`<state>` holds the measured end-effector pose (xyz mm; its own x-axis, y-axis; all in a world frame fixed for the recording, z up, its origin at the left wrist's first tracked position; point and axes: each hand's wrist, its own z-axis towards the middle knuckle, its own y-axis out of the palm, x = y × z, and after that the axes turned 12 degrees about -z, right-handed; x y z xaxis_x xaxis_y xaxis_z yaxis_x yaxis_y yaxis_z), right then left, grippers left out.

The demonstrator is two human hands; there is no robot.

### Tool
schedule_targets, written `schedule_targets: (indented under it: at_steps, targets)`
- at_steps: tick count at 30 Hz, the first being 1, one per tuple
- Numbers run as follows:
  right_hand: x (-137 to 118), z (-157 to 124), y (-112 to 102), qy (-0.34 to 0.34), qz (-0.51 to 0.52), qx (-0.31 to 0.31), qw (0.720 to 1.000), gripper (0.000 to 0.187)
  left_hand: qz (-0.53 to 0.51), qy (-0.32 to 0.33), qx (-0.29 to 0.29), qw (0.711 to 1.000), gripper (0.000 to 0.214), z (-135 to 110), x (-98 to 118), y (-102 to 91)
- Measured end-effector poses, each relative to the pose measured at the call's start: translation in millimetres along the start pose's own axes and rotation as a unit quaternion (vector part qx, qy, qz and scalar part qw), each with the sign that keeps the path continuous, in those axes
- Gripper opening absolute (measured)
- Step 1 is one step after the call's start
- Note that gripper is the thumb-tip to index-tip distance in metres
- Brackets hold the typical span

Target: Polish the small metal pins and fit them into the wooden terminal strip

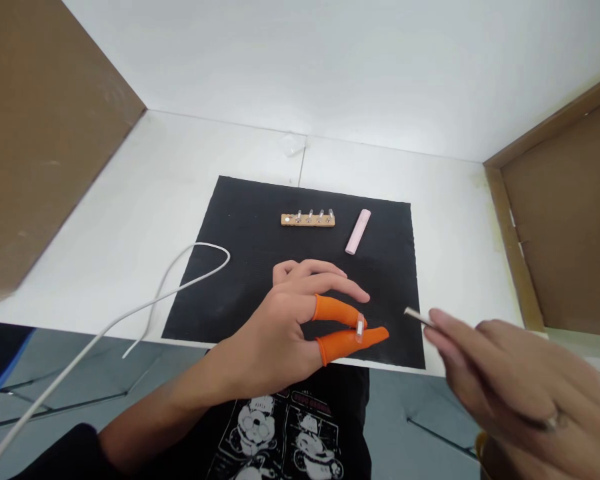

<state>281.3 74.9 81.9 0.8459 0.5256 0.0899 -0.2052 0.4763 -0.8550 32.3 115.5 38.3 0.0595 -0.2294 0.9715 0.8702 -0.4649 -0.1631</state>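
Note:
My left hand (pixel 300 320) is over the front of the black mat (pixel 255 233), with orange finger cots (pixel 344 345) on its thumb and index finger. Pinched between those two fingertips is a small clear piece (pixel 360 328) with a whitish patch. The other fingers of that hand are loosely bent. To the right, my right hand (pixel 515 387) grips a thin tool with a flat, pale tip (pixel 416 316). Its kind is unclear, and most of it is hidden by the fingers. That tip points at the left hand and is apart from the clear piece.
A wooden strip (pixel 307 221) bearing several small clear pieces upright lies on the mat's far half. Right of it rests a pale pink bar (pixel 358 231). A white cable (pixel 145 305) loops over the mat's left edge. Brown side panels (pixel 570 180) and a white back wall enclose the table.

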Motion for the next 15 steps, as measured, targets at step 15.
schedule_targets:
  at_steps: [15]
  targets:
    - [9, -12, 5, 0.067, -0.015, 0.005, 0.998, 0.01, 0.002, -0.007, -0.007, 1.0, 0.012, 1, -2, -1.5]
